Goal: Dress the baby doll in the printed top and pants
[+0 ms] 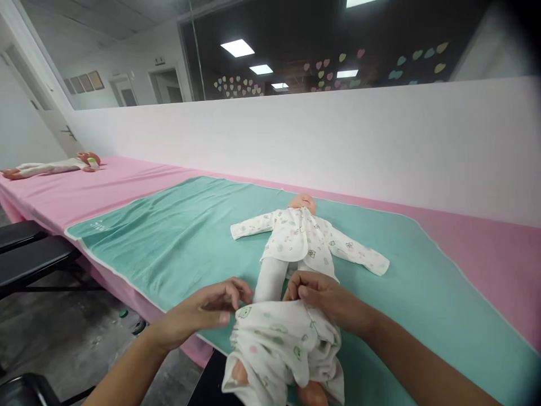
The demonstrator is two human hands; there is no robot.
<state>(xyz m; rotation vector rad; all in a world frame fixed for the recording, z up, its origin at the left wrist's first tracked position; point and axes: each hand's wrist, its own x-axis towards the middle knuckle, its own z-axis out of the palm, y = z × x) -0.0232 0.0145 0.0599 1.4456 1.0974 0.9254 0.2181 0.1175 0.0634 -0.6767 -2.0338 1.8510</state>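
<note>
A baby doll (302, 201) lies on its back on a green blanket (177, 225), its feet toward me. It wears a white printed jacket (291, 234) with the sleeves spread out, and plain white cloth (270, 279) covers its upper legs. White baby pants (274, 344) with a green print are bunched around the lower legs. My right hand (315, 293) pinches the waistband of the pants with curled fingers. At the waistband's left corner is my left hand (220, 307), thumb and fingers apart; whether it touches the cloth I cannot tell.
A pink cloth (139, 177) covers the long table under the blanket. Another doll (54, 166) lies at its far left end. Black chairs (38, 254) stand along the left edge, with a bottle (133, 321) on the floor. Behind rises a white wall (380, 146) with a window.
</note>
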